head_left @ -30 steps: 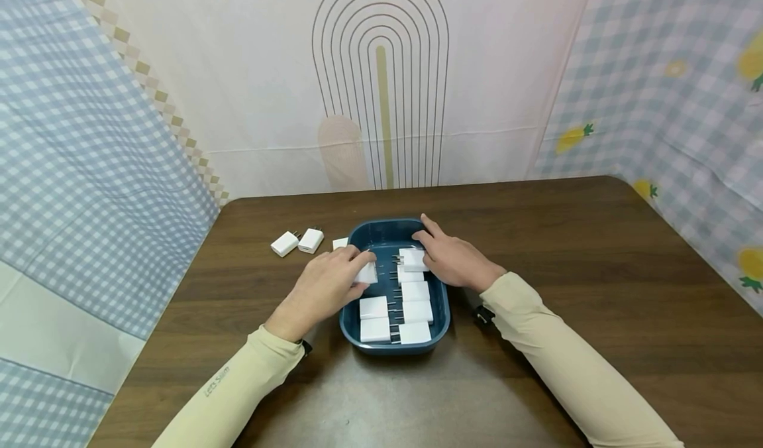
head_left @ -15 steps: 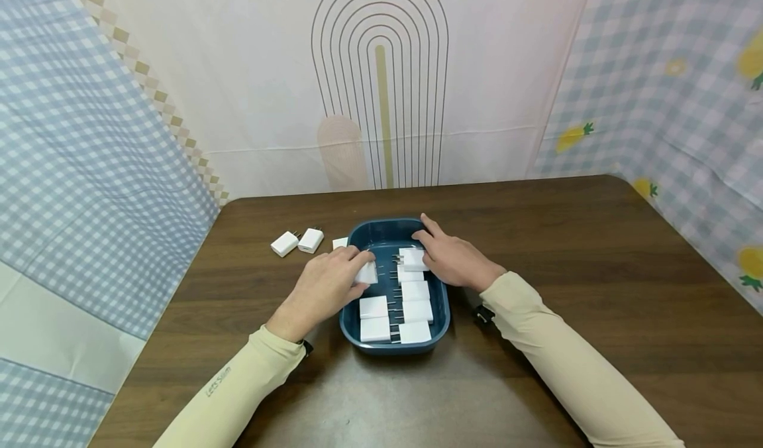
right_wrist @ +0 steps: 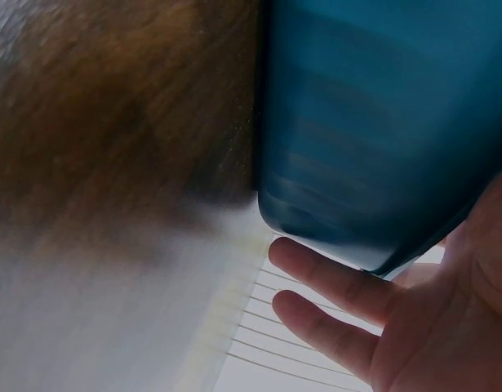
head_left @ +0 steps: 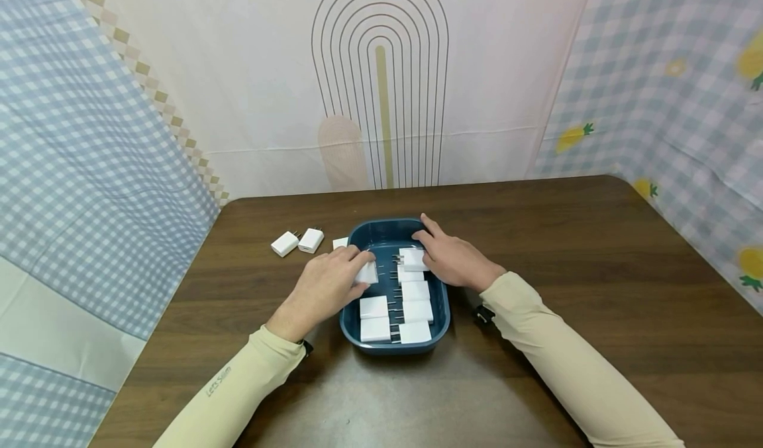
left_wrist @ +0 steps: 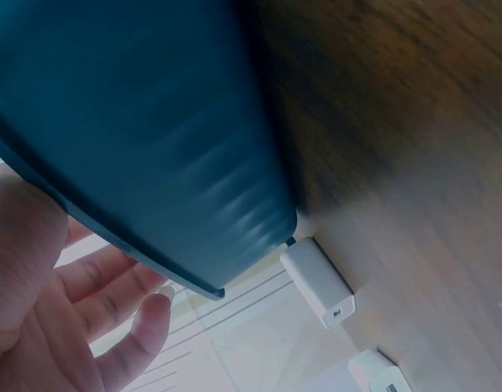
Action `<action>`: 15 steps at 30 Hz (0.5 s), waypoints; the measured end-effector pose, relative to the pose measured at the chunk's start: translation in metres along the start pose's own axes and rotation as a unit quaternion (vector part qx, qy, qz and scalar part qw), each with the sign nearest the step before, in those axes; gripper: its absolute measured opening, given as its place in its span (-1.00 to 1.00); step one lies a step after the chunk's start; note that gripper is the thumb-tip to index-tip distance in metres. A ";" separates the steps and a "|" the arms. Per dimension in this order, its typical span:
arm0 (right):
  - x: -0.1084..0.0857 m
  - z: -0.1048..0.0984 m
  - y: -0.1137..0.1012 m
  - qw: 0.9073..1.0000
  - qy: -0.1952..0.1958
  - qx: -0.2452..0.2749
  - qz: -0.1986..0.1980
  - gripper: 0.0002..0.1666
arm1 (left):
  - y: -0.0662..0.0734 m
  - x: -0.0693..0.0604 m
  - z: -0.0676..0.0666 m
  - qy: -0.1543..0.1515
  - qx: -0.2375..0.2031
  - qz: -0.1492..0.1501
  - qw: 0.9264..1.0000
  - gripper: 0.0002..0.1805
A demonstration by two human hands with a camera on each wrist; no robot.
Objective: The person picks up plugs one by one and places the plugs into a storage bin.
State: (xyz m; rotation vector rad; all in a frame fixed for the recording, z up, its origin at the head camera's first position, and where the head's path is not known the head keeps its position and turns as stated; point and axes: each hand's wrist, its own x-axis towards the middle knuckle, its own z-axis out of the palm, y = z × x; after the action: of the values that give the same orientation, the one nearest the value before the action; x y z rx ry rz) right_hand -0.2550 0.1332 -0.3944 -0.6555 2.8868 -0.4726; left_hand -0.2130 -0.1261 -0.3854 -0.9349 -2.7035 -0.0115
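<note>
A dark blue plastic tub (head_left: 381, 349) stands on the table. White USB charger plugs lie in it in two columns, prongs facing inward: several on the right, such as this charger plug (head_left: 415, 333), and two at the near left, one being this charger plug (head_left: 375, 329). Over the left rim, my left hand (head_left: 328, 282) pinches another charger plug (head_left: 367, 273) between thumb and fingers. My right hand (head_left: 456, 257) lies over the far right rim, with two fingers (right_wrist: 332, 282) straight outside the wall. Its thumb side is against the farthest charger plug (head_left: 413, 260); contact there is partly hidden.
Left of the tub on the wooden table (head_left: 566, 256) lie two more charger plugs, one here (head_left: 285, 244) and another charger plug (head_left: 311, 240). A third charger plug (head_left: 340, 243) sits against the tub's outer left wall. Patterned cloth (head_left: 256, 70) hangs behind the table.
</note>
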 end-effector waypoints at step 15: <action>0.000 0.001 0.000 1.000 0.002 0.006 -0.001 -0.46 | 0.000 0.000 0.000 -0.010 -0.004 -0.005 1.000 -0.48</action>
State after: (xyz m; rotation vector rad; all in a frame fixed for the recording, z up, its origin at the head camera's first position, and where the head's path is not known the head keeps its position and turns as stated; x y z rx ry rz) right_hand -0.2548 0.1329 -0.3948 -0.6576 2.8844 -0.4928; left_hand -0.2128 -0.1261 -0.3853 -0.9294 -2.7278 -0.0137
